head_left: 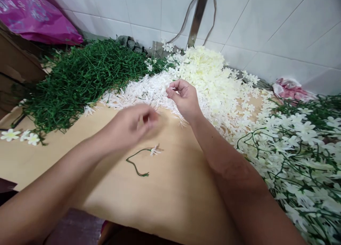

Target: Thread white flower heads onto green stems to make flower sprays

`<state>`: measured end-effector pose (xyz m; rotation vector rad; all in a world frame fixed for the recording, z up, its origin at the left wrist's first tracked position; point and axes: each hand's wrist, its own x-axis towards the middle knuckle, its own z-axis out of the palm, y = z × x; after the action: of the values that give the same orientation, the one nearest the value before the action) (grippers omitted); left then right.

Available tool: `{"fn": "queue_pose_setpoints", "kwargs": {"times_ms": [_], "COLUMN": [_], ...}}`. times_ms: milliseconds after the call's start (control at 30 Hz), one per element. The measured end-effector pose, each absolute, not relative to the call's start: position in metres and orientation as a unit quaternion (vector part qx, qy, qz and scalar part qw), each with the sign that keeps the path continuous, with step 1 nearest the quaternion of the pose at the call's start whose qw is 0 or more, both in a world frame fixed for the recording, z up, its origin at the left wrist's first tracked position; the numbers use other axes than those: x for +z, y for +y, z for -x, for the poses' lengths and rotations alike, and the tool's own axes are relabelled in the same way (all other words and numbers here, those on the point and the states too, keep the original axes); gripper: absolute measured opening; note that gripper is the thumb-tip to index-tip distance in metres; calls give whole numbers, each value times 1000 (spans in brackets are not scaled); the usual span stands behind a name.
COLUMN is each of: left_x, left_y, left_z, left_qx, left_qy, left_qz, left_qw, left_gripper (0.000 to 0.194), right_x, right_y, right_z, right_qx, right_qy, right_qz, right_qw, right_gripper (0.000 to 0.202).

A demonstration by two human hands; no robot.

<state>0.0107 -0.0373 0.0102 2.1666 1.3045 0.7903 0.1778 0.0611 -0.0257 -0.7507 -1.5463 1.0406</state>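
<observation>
My right hand (pixel 183 97) is over the pile of thin, spiky white flower pieces (pixel 144 90), its thumb and forefinger pinched together. A small white flower piece (pixel 170 88) shows at those fingertips. Lower and to the left, my left hand (pixel 135 124) hangs above the board with its fingers curled. Motion blurs it, so whether it holds anything is unclear. Below it a single green stem (pixel 134 163) with a spiky white tip (pixel 155 151) lies on the tan board (pixel 170 188).
Green plastic stems (pixel 71 78) are heaped at the left. Cream flower petals (pixel 210 71) are piled behind my right hand, with finished white flowers on stems (pixel 298 159) at the right. A pink bag (pixel 39 17), a metal strip (pixel 198 17) and a crumpled cloth (pixel 291 90) line the tiled wall.
</observation>
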Motion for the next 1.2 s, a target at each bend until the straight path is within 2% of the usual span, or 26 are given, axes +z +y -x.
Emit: {"fn": "queue_pose_setpoints", "kwargs": {"times_ms": [67,133,267,367,467,533,633,700,733,933,1200], "left_x": [7,-2,-25,-28,-18,-9,1,1,-1,-29,-36], "left_y": [-70,-93,-103,-96,-80,-62,-27,-5,3,22,24], "left_z": [-4,-3,-5,-4,-2,-2,-7,-13,-15,-19,-14], "left_qx": [153,68,30,57,94,176,377,444,464,477,473], "left_qy": [416,394,435,439,478,504,519,514,507,505,496], "left_qz": [-875,-903,-894,-891,-861,-814,-674,-576,-536,-372,-438], "left_qw": [196,156,101,97,147,229,365,455,491,615,582], "left_gripper": [9,13,12,14,12,9,7,1,5,16,23], "right_x": [-24,-24,-26,-27,-27,-26,-25,-25,-26,-42,-52], "right_y": [62,61,59,57,55,53,50,50,50,58,57], "right_z": [-181,-183,-184,-184,-183,-183,-181,-180,-180,-178,-174], "right_qx": [469,500,535,542,557,573,597,611,616,632,664], "right_qy": [-637,-624,-601,-596,-587,-581,-574,-569,-566,-550,-521], "right_qz": [311,307,311,309,298,294,286,283,285,321,335], "right_qw": [527,516,505,505,506,499,482,472,468,442,420], "right_gripper": [25,25,25,25,30,34,39,42,43,49,46]}}
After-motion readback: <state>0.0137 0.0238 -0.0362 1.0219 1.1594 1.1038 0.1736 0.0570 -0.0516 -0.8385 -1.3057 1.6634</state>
